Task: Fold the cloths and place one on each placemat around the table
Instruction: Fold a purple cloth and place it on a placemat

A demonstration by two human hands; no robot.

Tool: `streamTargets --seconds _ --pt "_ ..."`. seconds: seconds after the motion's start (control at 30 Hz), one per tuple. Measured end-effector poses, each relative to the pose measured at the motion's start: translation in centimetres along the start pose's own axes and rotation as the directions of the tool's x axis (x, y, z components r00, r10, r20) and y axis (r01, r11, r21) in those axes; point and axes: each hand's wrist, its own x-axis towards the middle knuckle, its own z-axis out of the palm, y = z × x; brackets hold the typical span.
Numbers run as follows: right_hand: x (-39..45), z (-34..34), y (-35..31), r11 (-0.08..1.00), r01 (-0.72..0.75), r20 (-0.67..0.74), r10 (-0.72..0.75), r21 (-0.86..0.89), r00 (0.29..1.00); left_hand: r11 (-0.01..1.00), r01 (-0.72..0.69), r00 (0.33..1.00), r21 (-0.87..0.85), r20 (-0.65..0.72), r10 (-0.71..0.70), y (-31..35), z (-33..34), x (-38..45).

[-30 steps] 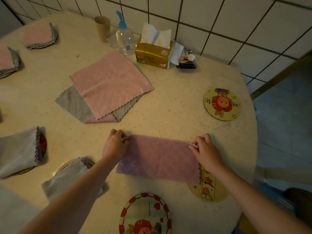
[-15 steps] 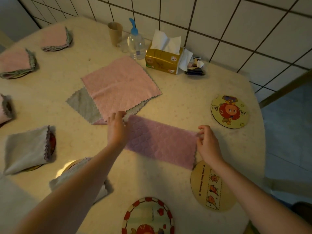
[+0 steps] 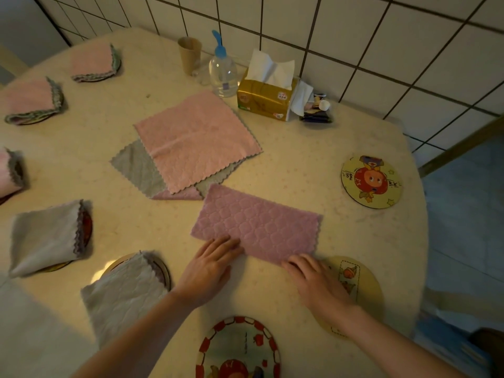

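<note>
Tiled-wall bench (image 3: 300, 165) update: both hands slid from the purple cloth (image 3: 256, 225)'s far corners to its near edge, left hand (image 3: 210, 266) and right hand (image 3: 313, 279) flat, grip holding nothing, so the second fold looks next.

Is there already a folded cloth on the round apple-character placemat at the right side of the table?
No, the apple-character placemat lies bare, while the purple cloth lies on the table under both hands.

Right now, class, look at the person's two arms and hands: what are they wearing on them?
Nothing shows on either. The left hand and right hand are bare, with no gloves, and no rings or watch that can be made out. Both forearms are uncovered as far as the bottom edge of the picture, so no sleeve or cuff is in view. The light is dim, so fine details such as nails cannot be judged.
</note>
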Motion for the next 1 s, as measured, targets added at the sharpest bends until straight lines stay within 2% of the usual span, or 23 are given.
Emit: streamTargets --seconds 0.2,0.3,0.47,0.67,0.87,1.0 --pt "0.8 -1.2 -0.5 0.994 0.039 0.032 -0.036 -0.104 0.999 0.961 0.275 0.96 0.023 -0.067 -0.273 -3.3 -1.9 -0.8" --pt "1.8 -1.5 -1.2 0.992 0.006 0.07 0.002 -0.123 0.998 0.943 0.329 0.943 0.055 -0.064 -0.326 -2.5 -2.0 -0.7" --pt "3.1 -2.6 -0.8 0.997 0.007 0.042 -0.003 -0.078 0.999 0.895 0.445 0.893 0.027 -0.092 -0.441 0.5 -1.6 0.4" --pt "1.1 -4.6 -1.3 0.999 0.047 -0.069 -0.047 -0.007 0.996 0.99 0.139 0.989 0.008 -0.05 -0.138 6.8 -0.2 0.9" --pt "-4.3 -5.1 -5.0 0.983 0.153 -0.037 -0.15 0.105 0.988 0.998 0.061 0.996 0.035 -0.06 -0.059 9.6 1.6 -0.8" --pt "-5.7 -4.8 -5.7 0.961 0.224 0.006 -0.227 0.161 0.974 0.989 -0.113 0.992 0.099 -0.043 0.118 8.6 2.4 -4.0"
